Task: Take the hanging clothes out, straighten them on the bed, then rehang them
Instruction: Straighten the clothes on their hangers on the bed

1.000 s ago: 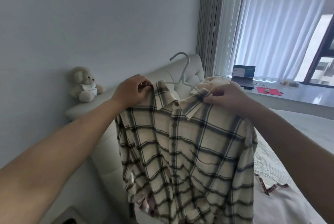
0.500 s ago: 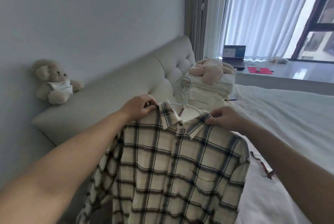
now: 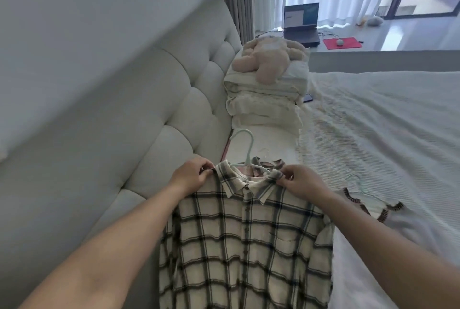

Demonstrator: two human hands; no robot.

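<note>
Both arms stretched out in front. Left hand point(image 3: 191, 176) pinching the left shoulder of the checked shirt point(image 3: 245, 246), fingers curled. Right hand point(image 3: 300, 180) pinching the collar. Shirt on a pale hanger point(image 3: 249, 149), held up over the bed point(image 3: 373, 122).

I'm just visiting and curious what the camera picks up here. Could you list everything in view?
Plaid shirt: one, cream with dark checks, on a hanger, held at the collar.
Hanger: one, pale green, in the shirt.
Second garment: one, white with dark trim, on the bed at right, with its own pale hanger.
Bed: one, white cover.
Headboard: one, grey, tufted, left.
Folded bedding: one pile, white, by the headboard.
Teddy bear: one, beige, atop the bedding.
Laptop: one, dark, open, on the far ledge.
Mouse pad: one, red, with a mouse.
Left hand, right hand: each pinching the collar.
</note>
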